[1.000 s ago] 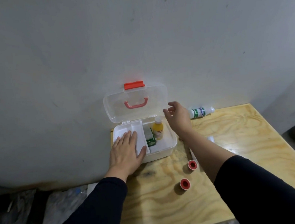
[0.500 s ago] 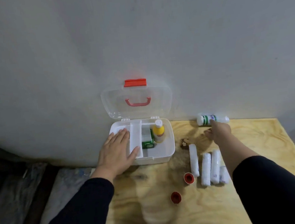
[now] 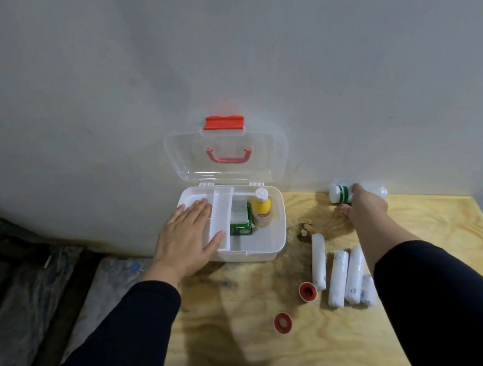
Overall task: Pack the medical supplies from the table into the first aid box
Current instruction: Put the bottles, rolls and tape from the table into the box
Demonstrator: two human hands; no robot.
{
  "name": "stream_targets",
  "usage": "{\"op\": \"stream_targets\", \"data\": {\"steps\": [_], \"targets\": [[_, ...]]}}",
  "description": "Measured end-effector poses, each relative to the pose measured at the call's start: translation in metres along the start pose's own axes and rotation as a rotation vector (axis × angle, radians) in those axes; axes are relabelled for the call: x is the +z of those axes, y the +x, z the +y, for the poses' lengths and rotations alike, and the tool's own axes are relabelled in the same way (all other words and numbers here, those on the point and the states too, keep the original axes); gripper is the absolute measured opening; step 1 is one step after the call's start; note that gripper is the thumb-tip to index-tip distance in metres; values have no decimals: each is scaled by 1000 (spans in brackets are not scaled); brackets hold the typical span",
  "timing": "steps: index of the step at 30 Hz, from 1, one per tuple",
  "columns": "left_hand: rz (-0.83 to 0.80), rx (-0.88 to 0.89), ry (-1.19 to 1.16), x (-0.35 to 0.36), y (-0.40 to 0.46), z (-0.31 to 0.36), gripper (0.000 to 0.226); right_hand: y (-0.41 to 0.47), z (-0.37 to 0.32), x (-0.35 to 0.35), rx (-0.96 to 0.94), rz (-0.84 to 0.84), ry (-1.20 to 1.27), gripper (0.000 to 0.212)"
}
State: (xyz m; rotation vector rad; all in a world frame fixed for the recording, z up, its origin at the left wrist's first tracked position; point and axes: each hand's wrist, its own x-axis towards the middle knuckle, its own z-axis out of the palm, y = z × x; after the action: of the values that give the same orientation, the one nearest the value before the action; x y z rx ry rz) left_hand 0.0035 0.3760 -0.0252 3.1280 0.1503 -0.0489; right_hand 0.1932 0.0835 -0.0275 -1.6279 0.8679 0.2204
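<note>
A white first aid box (image 3: 279, 237) stands open against the wall, its clear lid (image 3: 226, 155) raised with a red handle and latch. Inside stand a yellow bottle (image 3: 261, 210) and a green carton (image 3: 241, 227). My left hand (image 3: 185, 239) lies flat, fingers spread, on the box's left side. My right hand (image 3: 362, 206) reaches to a white bottle with a green label (image 3: 341, 193) lying by the wall; its fingers touch the bottle, grip unclear. Several white bandage rolls (image 3: 339, 279) and two red-rimmed tape rolls (image 3: 308, 291) (image 3: 282, 322) lie on the wooden table (image 3: 440, 225).
A dark stain with a small scrap (image 3: 304, 231) marks the table right of the box. The grey wall runs directly behind the box and bottle. The table's left edge sits just under the box; covered clutter lies on the floor (image 3: 40, 285) to the left.
My right hand has moved from beside the box out to the white bottle at the wall and now touches it. My left hand has stayed on the box.
</note>
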Motion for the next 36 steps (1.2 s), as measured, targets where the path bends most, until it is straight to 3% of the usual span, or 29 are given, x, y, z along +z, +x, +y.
{"op": "stream_targets", "data": {"steps": [2, 6, 10, 16, 22, 31, 36], "targets": [[2, -1, 1, 1, 1, -1, 83, -3, 1, -3, 76, 102, 127, 25], [-11, 0, 11, 2, 1, -2, 86, -4, 1, -3, -93, 133, 46, 56], [-24, 8, 2, 3, 4, -3, 88, -45, -6, -8, -323, 81, -35, 53], [-21, 34, -13, -3, 3, -2, 94, -111, -17, -12, -667, -148, -179, 47], [-17, 50, -19, -7, 4, -3, 84, -156, -14, -3, -760, -387, -382, 52], [-8, 73, -43, -5, 5, -7, 78, -180, 33, 43, -847, -366, -836, 58], [7, 73, -41, -4, 5, -7, 77, -183, 26, 58, -842, -287, -945, 60]]}}
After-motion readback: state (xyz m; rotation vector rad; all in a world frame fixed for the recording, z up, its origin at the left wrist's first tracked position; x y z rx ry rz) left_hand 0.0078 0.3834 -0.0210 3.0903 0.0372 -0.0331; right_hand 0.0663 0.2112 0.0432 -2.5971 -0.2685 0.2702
